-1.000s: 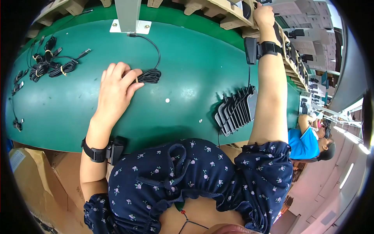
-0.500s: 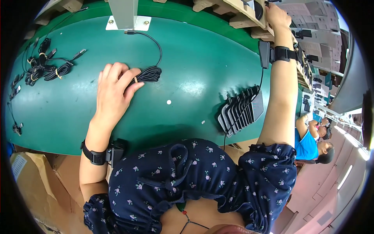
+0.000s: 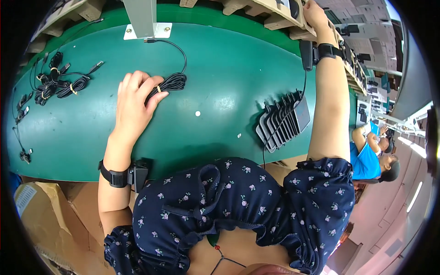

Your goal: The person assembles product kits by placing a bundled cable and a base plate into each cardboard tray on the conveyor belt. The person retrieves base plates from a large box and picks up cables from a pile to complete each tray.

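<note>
My left hand (image 3: 134,101) lies flat on the green table (image 3: 220,82), its fingertips resting on a coiled black cable (image 3: 168,84) tied with a yellow band. The cable's loose end loops up to a plug by a white post base (image 3: 146,31). My right hand (image 3: 315,13) is stretched far up to the wooden shelf (image 3: 275,11) at the back right, touching a dark item there; its fingers are partly hidden. Both wrists wear black bands.
Several bundled black cables (image 3: 59,85) lie at the table's left. A row of black flat adapters (image 3: 284,121) stands near the right edge. Cardboard boxes (image 3: 46,206) sit below left. Another person in a blue shirt (image 3: 366,158) works at right.
My right hand has stayed on the upper shelf while the view shifted slightly. My left hand stays on the coiled cable, barely moved.
</note>
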Available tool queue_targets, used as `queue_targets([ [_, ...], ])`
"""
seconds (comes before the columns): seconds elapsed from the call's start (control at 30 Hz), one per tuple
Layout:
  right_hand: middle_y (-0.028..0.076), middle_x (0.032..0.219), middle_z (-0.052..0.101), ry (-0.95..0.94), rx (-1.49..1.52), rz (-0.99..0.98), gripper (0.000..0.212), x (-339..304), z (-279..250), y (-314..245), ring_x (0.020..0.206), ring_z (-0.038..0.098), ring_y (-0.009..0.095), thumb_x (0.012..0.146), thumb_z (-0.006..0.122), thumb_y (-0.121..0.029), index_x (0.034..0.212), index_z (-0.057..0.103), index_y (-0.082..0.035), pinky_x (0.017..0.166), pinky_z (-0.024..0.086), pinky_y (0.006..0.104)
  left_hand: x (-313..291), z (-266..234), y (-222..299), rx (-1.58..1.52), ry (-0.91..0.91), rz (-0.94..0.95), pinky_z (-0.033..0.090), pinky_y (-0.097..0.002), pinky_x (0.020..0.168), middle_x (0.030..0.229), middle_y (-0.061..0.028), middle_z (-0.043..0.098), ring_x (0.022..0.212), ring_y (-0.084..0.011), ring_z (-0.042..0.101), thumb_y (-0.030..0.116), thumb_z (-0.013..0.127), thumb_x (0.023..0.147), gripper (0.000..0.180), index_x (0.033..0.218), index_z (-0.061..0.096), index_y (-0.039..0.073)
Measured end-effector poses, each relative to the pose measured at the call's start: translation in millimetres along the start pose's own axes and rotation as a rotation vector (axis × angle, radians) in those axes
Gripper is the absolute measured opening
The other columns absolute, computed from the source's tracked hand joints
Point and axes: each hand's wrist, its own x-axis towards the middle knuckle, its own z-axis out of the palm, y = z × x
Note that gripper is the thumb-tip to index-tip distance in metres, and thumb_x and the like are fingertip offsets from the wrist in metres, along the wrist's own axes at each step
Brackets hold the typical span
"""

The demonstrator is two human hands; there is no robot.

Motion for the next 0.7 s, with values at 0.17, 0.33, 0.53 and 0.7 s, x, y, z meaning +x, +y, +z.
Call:
queue_targets([
  [0.17,0.011,0.082,0.066,-0.073,0.195,-0.07,0.026,-23,-46,43,0.081,0.064,0.028,0.084,0.059,-0.033,0.1,0.061,-0.012,0.073,0.049,0.0367,7,10,-7,-0.037,0.019,0.014,0.04,-0.0363,0.074,0.084,-0.0042,0.05,0.081,-0.0238,0.048,0.017,0.072,0.071,0.026,0.095,0.064,0.009],
  [0.33,0.007,0.079,0.063,-0.377,0.178,-0.132,0.032,-107,-119,32,0.073,0.059,0.018,0.084,0.064,-0.037,0.101,0.059,-0.01,0.068,0.046,0.0309,-2,10,-13,-0.007,0.044,-0.007,0.04,-0.0366,0.074,0.085,-0.0045,0.05,0.082,-0.0242,0.049,0.017,0.072,0.072,0.026,0.095,0.064,0.009],
  [0.53,0.025,0.114,0.058,-1.033,-0.012,0.026,0.1,-227,-141,26,0.111,0.054,0.037,0.06,0.079,-0.052,0.139,0.032,-0.011,0.094,0.043,0.0423,2,15,-19,-0.011,0.074,0.014,0.041,-0.0372,0.074,0.086,-0.0052,0.051,0.081,-0.0248,0.049,0.017,0.072,0.073,0.025,0.096,0.064,0.009],
  [0.7,0.022,0.127,0.049,-0.894,-0.065,-0.039,0.094,-276,-133,6,0.114,0.049,0.035,0.067,0.079,-0.036,0.143,0.027,-0.016,0.093,0.043,0.0375,4,18,-23,0.007,0.077,0.021,0.041,-0.037,0.075,0.086,-0.0054,0.052,0.082,-0.0248,0.049,0.017,0.072,0.073,0.025,0.096,0.064,0.01],
])
